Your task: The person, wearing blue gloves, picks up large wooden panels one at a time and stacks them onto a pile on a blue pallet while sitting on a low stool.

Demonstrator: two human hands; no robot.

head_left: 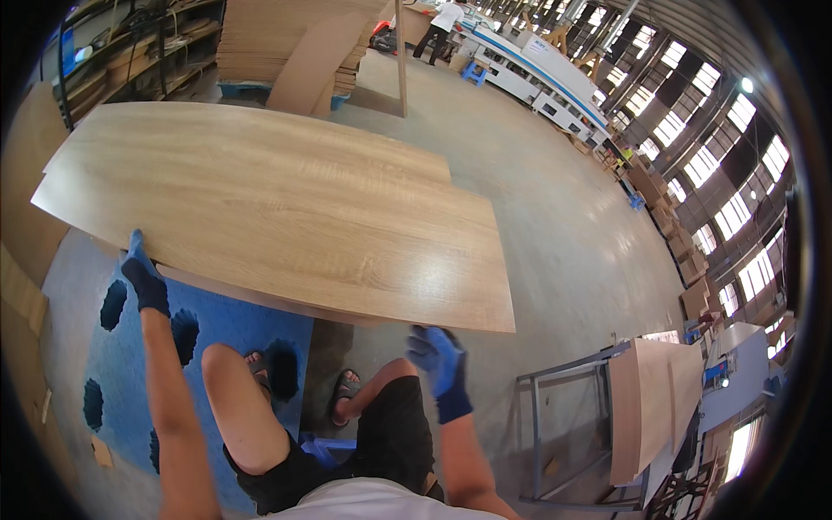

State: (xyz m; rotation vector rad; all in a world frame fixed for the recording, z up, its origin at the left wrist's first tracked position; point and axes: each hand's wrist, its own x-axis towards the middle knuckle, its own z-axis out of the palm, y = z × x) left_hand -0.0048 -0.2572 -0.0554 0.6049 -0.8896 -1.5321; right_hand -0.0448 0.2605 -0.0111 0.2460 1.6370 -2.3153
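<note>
A large wood-grain panel (286,212) lies slantwise in front of me, on top of another panel whose edge shows past it at the far side. My left hand (144,270), in a blue glove with a dark cuff, grips the near edge toward the left end, one digit lying over the top face. The rest of its fingers are hidden below the board. Close to the near right corner is my right hand (440,362), gloved alike. Its fingers are apart and slightly blurred, pointing toward the panel's edge, and nothing shows in them.
Under the panels and by my legs is a blue sheet (243,334) with dark ragged holes. Stacked boards (646,407) rest on a metal frame to the right. Behind stand a cardboard stack (269,52) and shelves (143,56). A person (444,26) stands near a long white machine (537,74).
</note>
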